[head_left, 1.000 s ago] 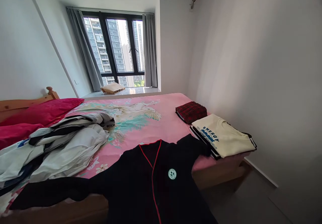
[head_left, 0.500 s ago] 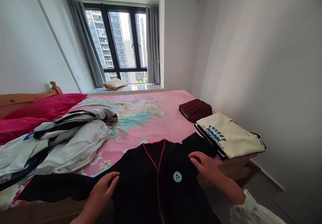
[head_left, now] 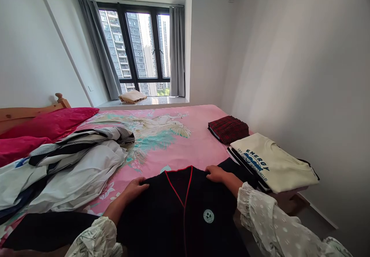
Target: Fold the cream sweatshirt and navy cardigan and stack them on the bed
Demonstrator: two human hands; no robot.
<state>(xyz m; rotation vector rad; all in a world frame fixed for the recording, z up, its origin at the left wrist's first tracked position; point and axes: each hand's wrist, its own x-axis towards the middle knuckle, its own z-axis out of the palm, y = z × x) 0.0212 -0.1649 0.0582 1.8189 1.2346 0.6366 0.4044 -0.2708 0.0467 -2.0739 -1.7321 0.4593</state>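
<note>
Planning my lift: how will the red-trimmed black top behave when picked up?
The black top is probably floppy: its sleeve lies limp. Likely light: the cloth looks thin. Its lower part runs off the bed, so may sag.

Left hand (head_left: 133, 190), right hand (head_left: 217, 173) on black cardigan (head_left: 153, 218)

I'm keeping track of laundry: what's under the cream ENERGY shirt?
Black and white fabric edges show beneath the cream shirt; the rest is covered, so the garments can't be identified.
</note>
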